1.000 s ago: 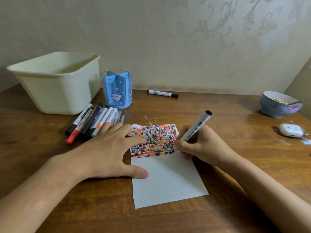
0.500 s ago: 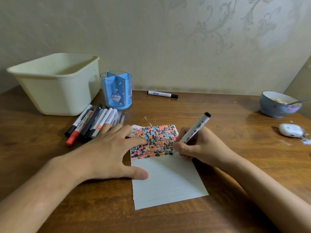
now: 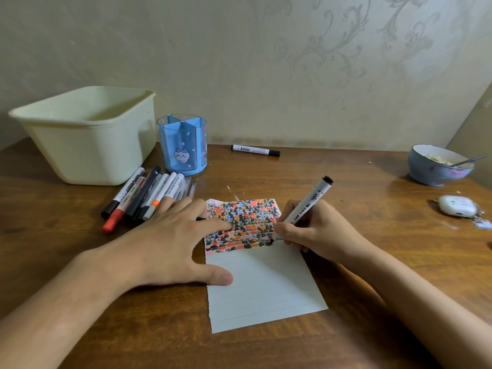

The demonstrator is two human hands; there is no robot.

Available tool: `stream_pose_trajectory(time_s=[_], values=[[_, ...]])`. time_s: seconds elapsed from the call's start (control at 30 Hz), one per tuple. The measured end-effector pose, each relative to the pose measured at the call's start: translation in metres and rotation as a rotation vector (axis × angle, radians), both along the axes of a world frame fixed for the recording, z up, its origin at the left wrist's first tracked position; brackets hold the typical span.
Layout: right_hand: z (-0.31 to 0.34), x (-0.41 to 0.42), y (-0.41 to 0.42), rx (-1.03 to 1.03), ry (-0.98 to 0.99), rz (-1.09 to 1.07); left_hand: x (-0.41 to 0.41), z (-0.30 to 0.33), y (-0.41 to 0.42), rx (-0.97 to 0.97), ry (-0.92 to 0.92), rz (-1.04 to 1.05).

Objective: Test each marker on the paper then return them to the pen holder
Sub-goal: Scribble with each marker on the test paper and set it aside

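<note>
I see my left hand (image 3: pixel 170 243) flat, fingers spread, pinning the paper (image 3: pixel 262 278) to the tabletop (image 3: pixel 372 262). My right hand (image 3: pixel 316 230) pinches a white marker (image 3: pixel 306 206), tilted, tip on the paper's scribbled patch. Its barrel print is too small to read. More markers (image 3: pixel 138 195) lie beside the blue pen holder (image 3: pixel 182 145), which bears a cat face.

A wooden table (image 3: pixel 346 262) carries paper (image 3: pixel 263 286), loose markers (image 3: pixel 138 195), pen holder (image 3: pixel 182 145), tub (image 3: pixel 85 134), bowl (image 3: pixel 436 169).
</note>
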State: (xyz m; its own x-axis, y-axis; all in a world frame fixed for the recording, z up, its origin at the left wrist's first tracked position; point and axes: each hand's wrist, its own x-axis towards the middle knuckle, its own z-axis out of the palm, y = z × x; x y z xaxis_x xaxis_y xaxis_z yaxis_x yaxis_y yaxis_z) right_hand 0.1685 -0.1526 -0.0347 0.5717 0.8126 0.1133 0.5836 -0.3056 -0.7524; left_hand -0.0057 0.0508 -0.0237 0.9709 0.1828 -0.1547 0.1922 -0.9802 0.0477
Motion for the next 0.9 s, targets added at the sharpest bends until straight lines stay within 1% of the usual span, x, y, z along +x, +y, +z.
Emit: stream_pose_trajectory(time_s=[0.53,0.7,0.9], values=[[0.0003,0.0005,0.0004,-0.012,-0.004,0.001,0.0003,0.0021,-0.0024,0.003,0.012,0.005],[0.0027,0.0011,-0.0007,0.055,0.083,-0.023,0.0004,0.0029,-0.0027,0.002,0.011,0.002],[0.0060,-0.0009,-0.0008,0.109,0.160,0.002,0.0008,0.0011,-0.0050,-0.015,-0.009,-0.010]])
